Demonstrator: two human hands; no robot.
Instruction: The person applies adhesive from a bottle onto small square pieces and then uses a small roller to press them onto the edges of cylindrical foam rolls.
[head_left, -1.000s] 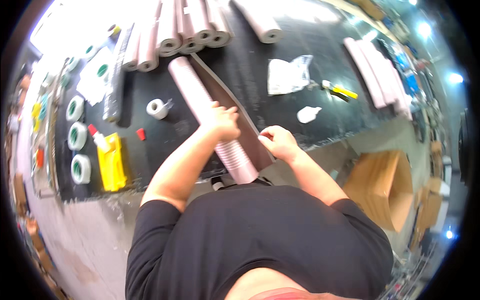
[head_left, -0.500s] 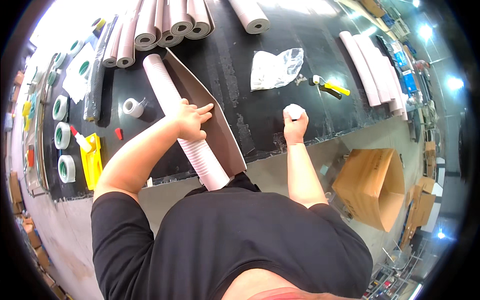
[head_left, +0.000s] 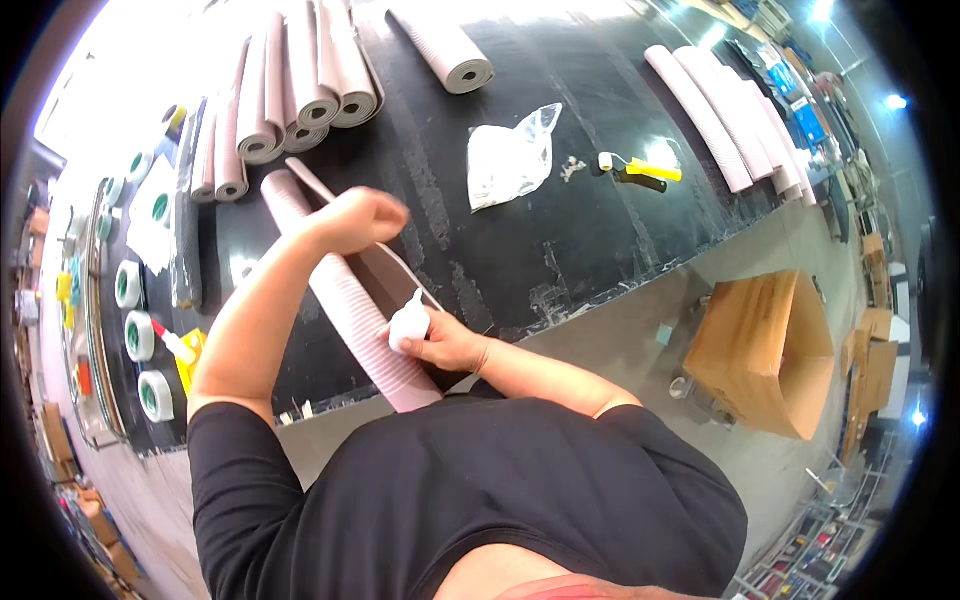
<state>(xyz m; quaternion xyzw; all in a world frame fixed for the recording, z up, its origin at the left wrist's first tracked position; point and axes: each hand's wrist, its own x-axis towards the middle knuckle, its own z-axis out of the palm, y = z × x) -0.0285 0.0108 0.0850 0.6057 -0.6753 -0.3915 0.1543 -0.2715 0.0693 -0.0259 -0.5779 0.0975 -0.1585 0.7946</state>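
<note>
Black table [head_left: 560,230] below; pink ribbed tube [head_left: 345,300] runs diagonally toward the person, its middle hidden by left hand [head_left: 355,218], fingers curled; right hand [head_left: 445,345] fingers grip white bottle [head_left: 408,322].

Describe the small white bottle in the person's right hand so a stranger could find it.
Start at the black worktable, near its front edge. There the right hand holds a small white squeeze bottle against the long pink ribbed roll. It is the only white, teardrop-shaped thing there.

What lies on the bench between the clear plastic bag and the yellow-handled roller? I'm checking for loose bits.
In the head view, a few small pale pieces lie on the black benchtop between the plastic bag and the yellow-handled roller.
</note>
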